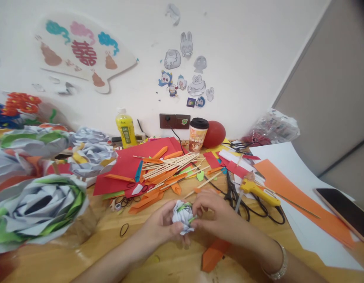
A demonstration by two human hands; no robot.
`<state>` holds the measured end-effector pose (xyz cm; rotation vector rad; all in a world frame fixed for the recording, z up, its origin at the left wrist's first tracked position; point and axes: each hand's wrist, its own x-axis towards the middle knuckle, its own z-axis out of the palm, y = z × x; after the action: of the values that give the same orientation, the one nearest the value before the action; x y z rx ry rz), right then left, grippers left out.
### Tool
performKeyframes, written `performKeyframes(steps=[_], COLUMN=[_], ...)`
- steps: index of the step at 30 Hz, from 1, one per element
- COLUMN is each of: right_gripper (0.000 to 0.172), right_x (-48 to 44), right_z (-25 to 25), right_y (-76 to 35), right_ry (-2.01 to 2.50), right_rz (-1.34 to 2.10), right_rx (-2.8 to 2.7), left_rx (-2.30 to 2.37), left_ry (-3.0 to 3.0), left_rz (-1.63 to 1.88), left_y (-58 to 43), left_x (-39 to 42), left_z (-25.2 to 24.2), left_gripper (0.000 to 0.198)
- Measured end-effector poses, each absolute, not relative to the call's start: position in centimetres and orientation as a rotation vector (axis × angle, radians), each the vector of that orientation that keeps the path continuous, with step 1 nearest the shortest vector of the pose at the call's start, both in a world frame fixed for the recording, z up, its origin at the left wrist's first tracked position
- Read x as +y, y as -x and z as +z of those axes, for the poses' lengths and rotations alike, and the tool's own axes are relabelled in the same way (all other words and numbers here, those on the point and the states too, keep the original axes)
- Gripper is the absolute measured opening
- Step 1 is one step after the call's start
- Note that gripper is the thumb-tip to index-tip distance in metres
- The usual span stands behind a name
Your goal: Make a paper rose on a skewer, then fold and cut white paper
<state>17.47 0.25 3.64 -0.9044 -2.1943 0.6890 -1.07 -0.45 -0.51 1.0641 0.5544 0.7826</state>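
A small paper flower [182, 215], white with a few green petals, is held just above the table near its front. My left hand [162, 225] wraps round its left side and underside, thumb at the lower front. From the right, my right hand [209, 210] has its fingers closed at the flower's green-edged side; whether they pinch a petal or the whole edge is partly hidden. A folded orange paper strip [213, 255] lies on the table below my right wrist. Beyond the hands are wooden sticks [167, 167] piled over folded orange pieces [145, 201].
Large paper flowers [40, 208] crowd the left. Black scissors [231, 188] and a yellow glue gun [260, 192] with its cable lie right of my hands. A lidded cup [198, 135], yellow bottle [125, 127] and red balloon [214, 134] stand at the back; a phone [343, 210] lies far right.
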Motion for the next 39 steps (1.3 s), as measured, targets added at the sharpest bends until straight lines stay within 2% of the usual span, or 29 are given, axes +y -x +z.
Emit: performKeyframes(steps=[5,11,22,26,33,39], right_gripper=[0.022,0.018,0.025,0.02,0.01,0.008], right_x=[0.4,0.5,0.2,0.4,0.6,0.3], right_z=[3.6,3.3,3.1,3.1,3.3,3.4], right_y=[-18.0,-17.8,-17.1,-17.5,-17.6,-17.3], right_ry=[0.827,0.796,0.924,0.853,0.628,0.613], right_rz=[0.757,0.611,0.696,0.702,0.26,0.208], right_rx=[-2.049,-2.026,-1.994,-2.056,-2.23,-2.389], left_rx=[0.498,0.399,0.585,0.562,0.562,0.641], left_ry=[-0.996,-0.796,-0.956,-0.897,-0.863,-0.914], left_rz=[0.823,0.877,0.897,0.918,0.899,0.794], left_y=[1.2,1.2,1.3,1.3,0.8,0.8], left_x=[-0.7,-0.8,-0.7,-0.7,-1.0,-1.0], left_z=[0.1,0.3,-0.1,0.0,0.6,0.5], left_gripper=[0.053,0.03,0.028,0.027,0.027,0.033])
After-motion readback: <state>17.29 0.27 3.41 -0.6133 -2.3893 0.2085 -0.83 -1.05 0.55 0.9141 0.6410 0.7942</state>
